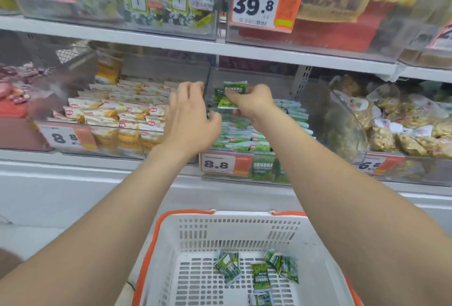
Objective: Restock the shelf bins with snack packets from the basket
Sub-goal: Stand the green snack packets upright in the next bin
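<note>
Shop shelving: white shelf boards [146, 39] carrying rows of clear plastic bins, seen from head height, looking forward and down.

At 12 o'clock, the upper row holds large bagged goods behind a price label reading 39.8 [256, 2].

At the centre stands the green-packet bin [274, 80], part filled with small green snack packets [244, 134] lying in overlapping rows. Its front bears a price tag reading 8.8 [220, 164].

Just beside it, toward 9 o'clock, the neighbouring bin [159, 66] holds yellow-and-white packets [122, 107]. Toward 3 o'clock, a further bin holds pale brown wrapped snacks [403, 122].

The right hand [254, 102] is above the stacked rows in the green-packet bin, its fingers pinching a small bunch of held green packets [232, 93].

The left hand [188, 115] is at 9 o'clock of the right hand, level with the clear wall between the two bins. Its fingers are extended, its thumb points toward the green rows, and nothing is visible in its grasp.

At 6 o'clock, below both forearms, is a white perforated basket [232, 216] with an orange rim. A few loose green packets [259, 274] lie scattered on its floor.
</note>
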A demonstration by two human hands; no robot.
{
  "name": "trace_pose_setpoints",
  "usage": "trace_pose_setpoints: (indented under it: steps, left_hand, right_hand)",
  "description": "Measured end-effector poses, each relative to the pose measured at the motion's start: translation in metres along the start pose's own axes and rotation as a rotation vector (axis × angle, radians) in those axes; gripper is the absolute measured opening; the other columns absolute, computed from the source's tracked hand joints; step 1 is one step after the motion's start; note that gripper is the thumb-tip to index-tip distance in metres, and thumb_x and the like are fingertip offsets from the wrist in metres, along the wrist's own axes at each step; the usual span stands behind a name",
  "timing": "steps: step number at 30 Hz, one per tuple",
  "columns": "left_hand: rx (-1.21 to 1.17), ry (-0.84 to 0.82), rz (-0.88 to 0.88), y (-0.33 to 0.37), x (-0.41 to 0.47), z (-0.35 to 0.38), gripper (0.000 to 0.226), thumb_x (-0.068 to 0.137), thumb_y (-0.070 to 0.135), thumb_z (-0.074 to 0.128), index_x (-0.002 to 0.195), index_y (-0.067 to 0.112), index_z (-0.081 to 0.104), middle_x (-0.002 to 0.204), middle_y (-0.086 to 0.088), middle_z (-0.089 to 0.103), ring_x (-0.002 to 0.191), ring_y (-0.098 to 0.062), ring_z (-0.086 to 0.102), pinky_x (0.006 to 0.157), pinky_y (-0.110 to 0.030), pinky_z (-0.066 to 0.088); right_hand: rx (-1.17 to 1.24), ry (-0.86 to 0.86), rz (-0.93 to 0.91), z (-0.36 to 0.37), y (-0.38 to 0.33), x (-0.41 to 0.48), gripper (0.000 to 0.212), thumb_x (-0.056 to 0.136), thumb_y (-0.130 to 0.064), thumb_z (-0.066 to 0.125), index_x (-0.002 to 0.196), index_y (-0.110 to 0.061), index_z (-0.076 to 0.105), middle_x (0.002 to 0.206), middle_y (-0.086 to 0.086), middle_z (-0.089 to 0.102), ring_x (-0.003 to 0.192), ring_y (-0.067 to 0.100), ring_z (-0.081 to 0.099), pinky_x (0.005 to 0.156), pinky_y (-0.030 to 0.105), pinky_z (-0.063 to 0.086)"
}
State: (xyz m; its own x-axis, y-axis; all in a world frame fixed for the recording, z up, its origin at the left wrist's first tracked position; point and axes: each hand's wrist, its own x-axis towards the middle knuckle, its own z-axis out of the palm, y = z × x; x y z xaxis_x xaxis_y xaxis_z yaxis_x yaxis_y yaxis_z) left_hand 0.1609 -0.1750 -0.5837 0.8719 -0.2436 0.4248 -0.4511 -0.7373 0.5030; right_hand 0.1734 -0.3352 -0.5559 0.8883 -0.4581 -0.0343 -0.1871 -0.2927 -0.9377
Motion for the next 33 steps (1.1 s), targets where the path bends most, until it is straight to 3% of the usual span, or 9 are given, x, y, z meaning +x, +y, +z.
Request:
trace_pose_setpoints:
  steps: [1, 3, 7, 11, 16, 19, 22, 26, 33]
  left_hand:
    - [0.039, -0.064, -0.016, -0.003, 0.004, 0.001, 0.067, 0.092, 0.023, 0.054, 0.155, 0.011, 0.034, 0.154, -0.015, 0.037, 0.140, -0.038, 0.033, 0.114, -0.054, 0.029]
    - [0.064, -0.157, -0.028, -0.006, 0.007, 0.003, 0.069, 0.093, 0.017, 0.050, 0.158, 0.011, 0.028, 0.157, -0.015, 0.036, 0.141, -0.039, 0.028, 0.115, -0.055, 0.021]
    - [0.036, -0.155, -0.016, -0.009, 0.006, 0.009, 0.072, 0.092, 0.019, 0.042, 0.160, 0.011, 0.023, 0.157, -0.013, 0.039, 0.138, -0.037, 0.030, 0.114, -0.055, 0.020]
    - [0.039, -0.125, 0.007, -0.013, 0.006, 0.013, 0.072, 0.093, 0.020, 0.042, 0.161, 0.011, 0.022, 0.159, -0.011, 0.039, 0.139, -0.036, 0.030, 0.114, -0.054, 0.021]
    - [0.021, -0.116, 0.006, -0.012, 0.005, 0.011, 0.071, 0.095, 0.017, 0.045, 0.162, 0.012, 0.021, 0.159, -0.010, 0.039, 0.140, -0.033, 0.030, 0.115, -0.053, 0.020]
    - [0.014, -0.116, 0.004, -0.012, 0.004, 0.010, 0.071, 0.096, 0.018, 0.044, 0.162, 0.014, 0.021, 0.159, -0.008, 0.039, 0.141, -0.032, 0.030, 0.116, -0.054, 0.021]
    - [0.012, -0.116, -0.002, -0.011, 0.004, 0.011, 0.071, 0.096, 0.019, 0.044, 0.163, 0.014, 0.020, 0.159, -0.007, 0.039, 0.142, -0.032, 0.031, 0.117, -0.054, 0.022]
    - [0.012, -0.115, -0.008, -0.011, 0.003, 0.010, 0.071, 0.096, 0.019, 0.044, 0.163, 0.015, 0.020, 0.160, -0.008, 0.038, 0.145, -0.032, 0.031, 0.118, -0.055, 0.021]
    - [-0.001, -0.105, -0.009, -0.011, 0.003, 0.010, 0.069, 0.097, 0.019, 0.045, 0.162, 0.016, 0.023, 0.157, -0.008, 0.042, 0.144, -0.032, 0.034, 0.119, -0.055, 0.022]
  right_hand:
    - [-0.018, 0.000, 0.027, 0.004, -0.003, 0.012, 0.067, 0.091, -0.041, 0.078, 0.136, 0.000, 0.048, 0.080, -0.003, 0.054, 0.089, 0.023, 0.076, 0.097, 0.047, 0.057]
    - [-0.063, -0.018, 0.052, 0.010, -0.008, 0.033, 0.061, 0.095, -0.040, 0.074, 0.131, 0.003, 0.049, 0.084, 0.002, 0.062, 0.098, 0.026, 0.075, 0.100, 0.045, 0.055]
    - [-0.268, -0.030, 0.053, 0.025, -0.011, 0.063, 0.044, 0.096, -0.040, 0.073, 0.120, -0.008, 0.055, 0.098, 0.006, 0.069, 0.082, 0.020, 0.073, 0.093, 0.039, 0.060]
    - [-0.479, -0.091, 0.060, 0.029, -0.020, 0.072, 0.061, 0.100, -0.046, 0.064, 0.137, 0.001, 0.052, 0.136, 0.010, 0.062, 0.115, 0.026, 0.067, 0.100, 0.036, 0.055]
    - [-0.561, -0.138, 0.043, 0.030, -0.016, 0.076, 0.064, 0.098, -0.045, 0.068, 0.142, -0.002, 0.050, 0.137, 0.011, 0.060, 0.102, 0.024, 0.059, 0.083, 0.031, 0.049]
    - [-0.488, -0.108, 0.021, 0.033, -0.006, 0.080, 0.068, 0.095, -0.041, 0.073, 0.145, -0.003, 0.049, 0.139, 0.011, 0.059, 0.117, 0.027, 0.062, 0.084, 0.030, 0.048]
    - [-0.413, -0.040, -0.023, 0.036, -0.003, 0.079, 0.056, 0.094, -0.039, 0.074, 0.134, -0.005, 0.056, 0.128, 0.006, 0.062, 0.112, 0.025, 0.063, 0.086, 0.030, 0.050]
    - [-0.200, 0.103, -0.091, 0.039, -0.004, 0.086, 0.063, 0.094, -0.039, 0.075, 0.143, -0.010, 0.048, 0.142, 0.010, 0.057, 0.127, 0.030, 0.058, 0.095, 0.034, 0.051]
    - [-0.478, 0.136, -0.182, 0.045, 0.006, 0.102, 0.060, 0.085, -0.049, 0.081, 0.124, -0.008, 0.061, 0.121, 0.007, 0.065, 0.111, 0.022, 0.064, 0.083, 0.028, 0.049]
